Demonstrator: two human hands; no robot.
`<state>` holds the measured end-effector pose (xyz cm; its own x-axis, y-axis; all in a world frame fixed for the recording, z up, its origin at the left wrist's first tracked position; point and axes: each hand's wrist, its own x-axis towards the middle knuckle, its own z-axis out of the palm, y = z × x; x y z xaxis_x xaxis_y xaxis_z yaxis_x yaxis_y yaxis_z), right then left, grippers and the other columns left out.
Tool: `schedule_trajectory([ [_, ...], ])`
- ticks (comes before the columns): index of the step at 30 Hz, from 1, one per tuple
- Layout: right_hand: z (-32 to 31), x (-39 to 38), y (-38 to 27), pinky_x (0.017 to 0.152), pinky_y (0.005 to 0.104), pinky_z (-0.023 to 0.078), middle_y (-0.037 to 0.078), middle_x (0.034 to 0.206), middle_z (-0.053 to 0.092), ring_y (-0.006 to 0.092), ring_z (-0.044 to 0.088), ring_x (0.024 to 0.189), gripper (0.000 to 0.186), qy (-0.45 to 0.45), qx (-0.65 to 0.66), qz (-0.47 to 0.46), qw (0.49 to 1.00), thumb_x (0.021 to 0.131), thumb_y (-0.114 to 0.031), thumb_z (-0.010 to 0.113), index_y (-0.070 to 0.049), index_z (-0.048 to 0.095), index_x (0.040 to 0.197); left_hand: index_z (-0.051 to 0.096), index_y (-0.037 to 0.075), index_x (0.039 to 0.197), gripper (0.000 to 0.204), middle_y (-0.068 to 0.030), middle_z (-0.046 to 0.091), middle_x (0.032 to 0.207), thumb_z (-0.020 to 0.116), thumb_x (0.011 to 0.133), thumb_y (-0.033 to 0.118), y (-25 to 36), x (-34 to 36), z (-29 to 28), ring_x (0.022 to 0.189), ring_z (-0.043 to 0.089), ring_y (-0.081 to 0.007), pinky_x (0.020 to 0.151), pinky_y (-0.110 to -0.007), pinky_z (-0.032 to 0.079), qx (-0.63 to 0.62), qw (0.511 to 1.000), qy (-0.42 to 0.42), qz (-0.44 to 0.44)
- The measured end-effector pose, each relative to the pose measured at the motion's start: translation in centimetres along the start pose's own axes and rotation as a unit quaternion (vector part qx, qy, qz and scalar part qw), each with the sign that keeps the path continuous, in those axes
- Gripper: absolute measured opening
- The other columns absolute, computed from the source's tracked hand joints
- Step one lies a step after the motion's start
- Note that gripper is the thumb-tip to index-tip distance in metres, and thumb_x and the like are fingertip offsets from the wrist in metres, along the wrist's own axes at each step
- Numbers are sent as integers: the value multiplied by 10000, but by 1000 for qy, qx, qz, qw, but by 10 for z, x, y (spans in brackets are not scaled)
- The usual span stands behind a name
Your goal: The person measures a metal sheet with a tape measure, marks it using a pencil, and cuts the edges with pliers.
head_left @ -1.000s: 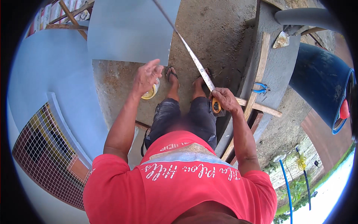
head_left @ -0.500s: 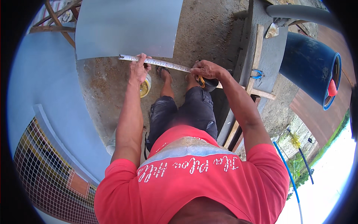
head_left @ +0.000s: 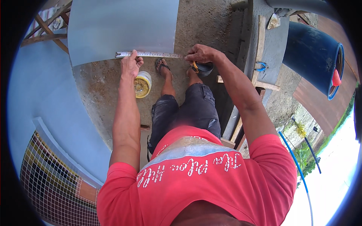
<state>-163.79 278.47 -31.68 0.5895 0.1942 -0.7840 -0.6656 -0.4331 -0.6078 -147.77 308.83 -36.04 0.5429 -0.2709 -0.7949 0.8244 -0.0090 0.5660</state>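
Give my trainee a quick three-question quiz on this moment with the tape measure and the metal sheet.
1. True or false: the tape blade lies stretched along the near edge of the grey metal sheet.
2. Which hand grips the tape measure case? A. left hand B. right hand
3. Fill in: the small round can sits on the ground just below the ____ hand.

Key: 1 true. 2 B, the right hand. 3 left; the left hand pins the blade.
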Motion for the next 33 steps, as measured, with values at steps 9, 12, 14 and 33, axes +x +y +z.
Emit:
schedule_trajectory([
  [9,15,33,12,726,341,500,58,804,692,182,639,766,294,12,2,-21,1000,888,-319,598,-60,714,964,550,36,976,211,-74,586,814,607,957,238,22,16,-40,667,593,-174,563,-305,531,24,994,109,-16],
  [12,17,46,15,720,336,493,60,774,671,181,627,740,297,6,-18,-33,999,912,-299,564,-36,697,949,537,30,1006,230,-80,585,823,568,978,255,22,14,-32,679,593,-178,579,-329,527,47,989,138,-18],
  [14,18,48,13,720,342,493,67,783,671,190,630,744,300,-7,-27,-31,999,915,-297,556,-35,695,964,531,28,1029,243,-88,583,829,538,991,268,22,15,-29,677,589,-184,580,-337,523,39,987,158,-17],
  [33,14,50,-10,689,332,494,57,845,670,152,610,753,383,-39,-37,-1,999,923,-166,537,-180,600,1300,570,16,1164,392,-87,654,1019,607,955,346,95,-91,-10,813,611,-143,662,-283,504,230,957,62,164],
])
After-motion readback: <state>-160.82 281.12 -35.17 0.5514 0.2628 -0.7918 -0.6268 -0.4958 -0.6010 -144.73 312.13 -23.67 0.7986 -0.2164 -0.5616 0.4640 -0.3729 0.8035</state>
